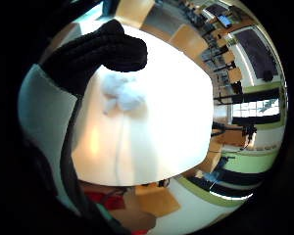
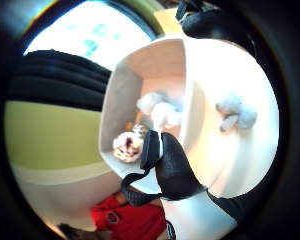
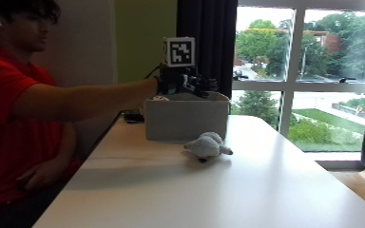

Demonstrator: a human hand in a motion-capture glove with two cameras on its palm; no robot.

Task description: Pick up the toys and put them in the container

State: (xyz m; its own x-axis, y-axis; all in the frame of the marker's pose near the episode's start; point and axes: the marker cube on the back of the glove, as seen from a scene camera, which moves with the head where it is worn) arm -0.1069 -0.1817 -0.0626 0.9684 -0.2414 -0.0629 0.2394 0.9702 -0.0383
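My grip point(image 3: 186, 83) hangs in the air over the open top of the box point(image 3: 186, 118), my arm stretched out level from my shoulder across the near end of the tabletop point(image 3: 233, 190). From the side view the gloved fingers point(image 3: 205, 85) reach forward past the box's rim, loosely extended and closed round nothing — the hand carries no toy. The box is a pale, square container standing upright on the tabletop, toward the window end. Looking down from the thumb side of my palm, I can see into it: a white stuffed toy point(image 2: 160, 112) lies against the inner wall, and beside it in the corner sits a second toy point(image 2: 127, 145), pinkish-white with darker patches, with something small and brownish between them that I cannot make out. The black thumb point(image 2: 172, 165) shows in front of the box's near wall, not touching anything. One toy is outside the box — a grey-white stuffed animal point(image 3: 206, 145) lying on the tabletop just beside the box's front wall, on the side facing the room, well below my hand. The thumb-side view shows it on the bare white surface next to the box's outer wall, and the little-finger side view shows the same fluffy shape point(image 1: 121, 95) on the tabletop beneath my gloved fingers point(image 1: 103, 51), with clear space between them. My bare left hand point(image 3: 40, 175) rests down in my lap, away from everything.
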